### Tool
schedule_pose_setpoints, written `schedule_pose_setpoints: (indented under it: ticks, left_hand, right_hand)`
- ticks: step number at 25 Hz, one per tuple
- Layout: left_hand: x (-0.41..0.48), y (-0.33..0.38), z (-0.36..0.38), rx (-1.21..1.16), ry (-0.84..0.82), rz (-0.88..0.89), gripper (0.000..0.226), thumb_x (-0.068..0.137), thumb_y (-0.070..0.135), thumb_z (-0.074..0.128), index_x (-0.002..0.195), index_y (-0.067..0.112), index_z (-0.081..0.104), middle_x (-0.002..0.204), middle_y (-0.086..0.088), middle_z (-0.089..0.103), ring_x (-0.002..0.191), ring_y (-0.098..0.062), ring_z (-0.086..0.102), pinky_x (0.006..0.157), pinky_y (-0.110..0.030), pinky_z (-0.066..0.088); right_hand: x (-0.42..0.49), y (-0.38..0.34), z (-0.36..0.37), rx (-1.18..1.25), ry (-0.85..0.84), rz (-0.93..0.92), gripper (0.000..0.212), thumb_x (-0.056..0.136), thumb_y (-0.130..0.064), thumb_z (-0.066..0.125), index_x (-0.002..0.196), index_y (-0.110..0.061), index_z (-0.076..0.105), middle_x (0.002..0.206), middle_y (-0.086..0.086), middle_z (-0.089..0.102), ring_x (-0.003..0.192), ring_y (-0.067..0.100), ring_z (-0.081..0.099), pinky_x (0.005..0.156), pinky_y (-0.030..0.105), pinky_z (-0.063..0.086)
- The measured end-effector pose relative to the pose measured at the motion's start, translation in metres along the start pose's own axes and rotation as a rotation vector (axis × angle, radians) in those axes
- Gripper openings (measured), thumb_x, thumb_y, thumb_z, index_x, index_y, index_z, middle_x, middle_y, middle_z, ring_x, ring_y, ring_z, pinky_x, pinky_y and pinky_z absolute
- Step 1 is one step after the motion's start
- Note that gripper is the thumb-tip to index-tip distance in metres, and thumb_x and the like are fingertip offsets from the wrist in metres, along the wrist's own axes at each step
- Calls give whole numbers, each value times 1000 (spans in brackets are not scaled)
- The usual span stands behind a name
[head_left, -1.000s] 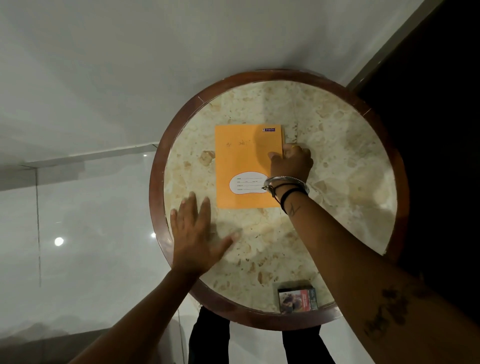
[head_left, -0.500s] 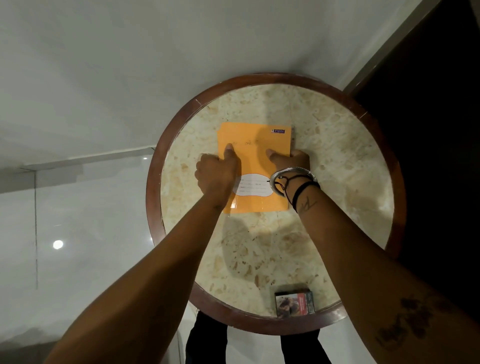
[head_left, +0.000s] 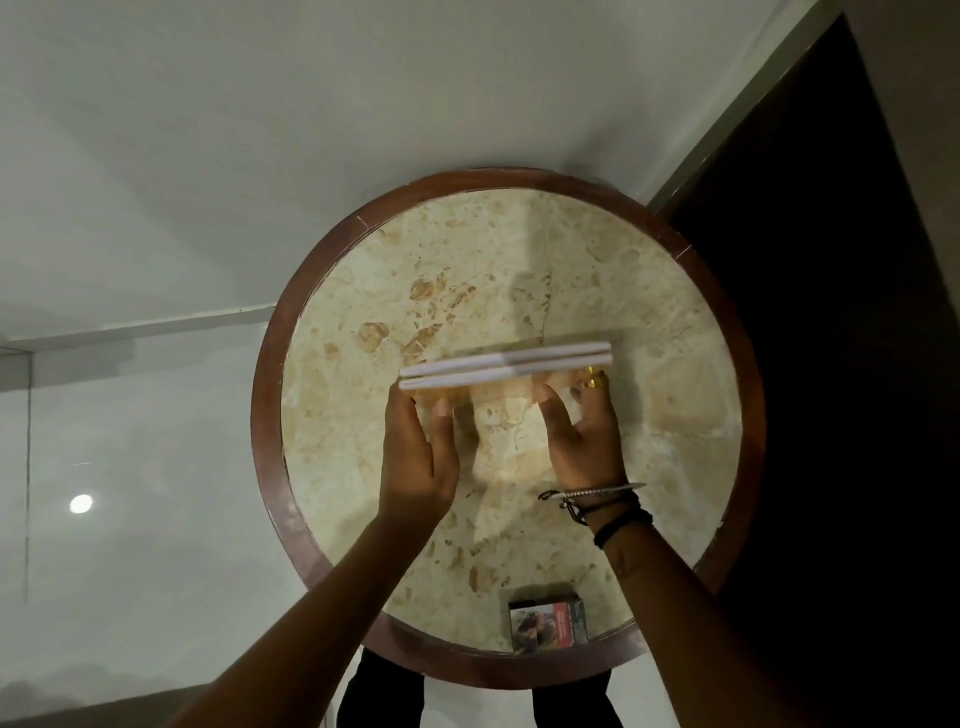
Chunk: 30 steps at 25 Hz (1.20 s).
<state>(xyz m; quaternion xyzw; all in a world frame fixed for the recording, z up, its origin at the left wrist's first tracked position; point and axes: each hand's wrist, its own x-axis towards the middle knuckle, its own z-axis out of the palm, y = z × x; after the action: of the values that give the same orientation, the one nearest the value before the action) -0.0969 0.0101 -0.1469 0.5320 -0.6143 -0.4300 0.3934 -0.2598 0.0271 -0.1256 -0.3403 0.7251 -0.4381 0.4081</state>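
Observation:
Two thin orange notebooks (head_left: 506, 366) are held edge-on above the middle of the round marble table (head_left: 649, 312); I see mainly their white page edges. My left hand (head_left: 418, 452) grips their left end, thumb on the near side and fingers behind. My right hand (head_left: 584, 441), with a gold ring and wrist bangles, grips the right end the same way. The orange covers are almost hidden.
A small cigarette pack (head_left: 549, 624) lies at the table's near edge. The table has a dark wooden rim (head_left: 270, 395). White glossy floor lies to the left, a dark doorway to the right. My dark trouser legs show under the near rim.
The notebooks lay flat on the table with both hands pressing on them; now both hands have lifted them and tipped them up on edge, nearer to me.

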Motion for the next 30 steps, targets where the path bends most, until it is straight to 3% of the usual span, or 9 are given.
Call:
schedule_pose_setpoints:
  ticks: [2,5,8,10,12,17,24,28,30]
  left_hand:
    - [9,3,7,47,41,-39,21,107,18,43,126,14,50,109,-4,58,100,-18,60,83,-29,50]
    - [51,18,29,83,94,-96,21,104,27,53,105,8,61,89,-1,60,79,-14,57,68,-23,44]
    - [100,37,66,43,86,-171,22,99,28,61,90,11,72,79,-10,72,69,-18,63,61,-30,48]
    - [129,42,94,65,83,-267,33,95,26,66,69,6,63,63,-14,63,55,-19,52,54,-32,39]
    - [154,43,117,96,88,-377,40,92,25,69,61,8,51,56,-10,49,52,-18,41,54,-30,32]
    - [173,35,147,225,56,-495,38,92,21,68,64,7,47,59,-5,45,53,-16,40,55,-28,36]
    - [170,28,164,345,79,-499,27,94,21,62,72,7,57,83,-11,61,69,-22,52,55,-26,32]
    - [156,36,148,198,79,-396,38,98,29,59,63,19,49,70,-1,53,65,-16,50,65,-28,37]
    - [137,36,118,205,97,-246,23,99,36,59,94,17,72,97,-2,69,90,-19,65,76,-29,48]
  right_hand:
    - [12,0,-2,20,25,-23,34,90,-27,60,123,-25,50,121,-5,60,112,9,56,98,21,46]
    - [54,-6,-20,43,97,-43,46,89,-22,59,132,-7,51,126,16,63,111,23,62,87,15,52]
    - [113,-13,-47,-12,131,46,55,85,-28,60,135,-6,50,130,19,61,113,31,62,91,36,54]
    - [146,-14,-59,-43,148,141,49,88,-24,64,133,-8,53,131,18,61,115,34,60,97,46,51]
    - [172,-12,-70,-95,169,233,44,91,-23,62,131,-10,54,131,14,61,117,33,59,97,40,48]
    - [208,0,-78,-271,164,398,42,90,-28,62,129,-13,55,131,8,61,119,30,57,86,33,42]
    - [217,23,-66,-387,347,359,39,83,-32,66,117,-14,60,136,10,52,122,38,52,99,57,46]
    - [200,22,-74,-425,450,287,39,87,-29,59,122,-11,60,140,15,42,126,38,45,102,48,43]
    - [168,22,-81,-379,514,177,47,86,-37,54,123,-8,60,135,19,49,125,38,47,101,44,44]
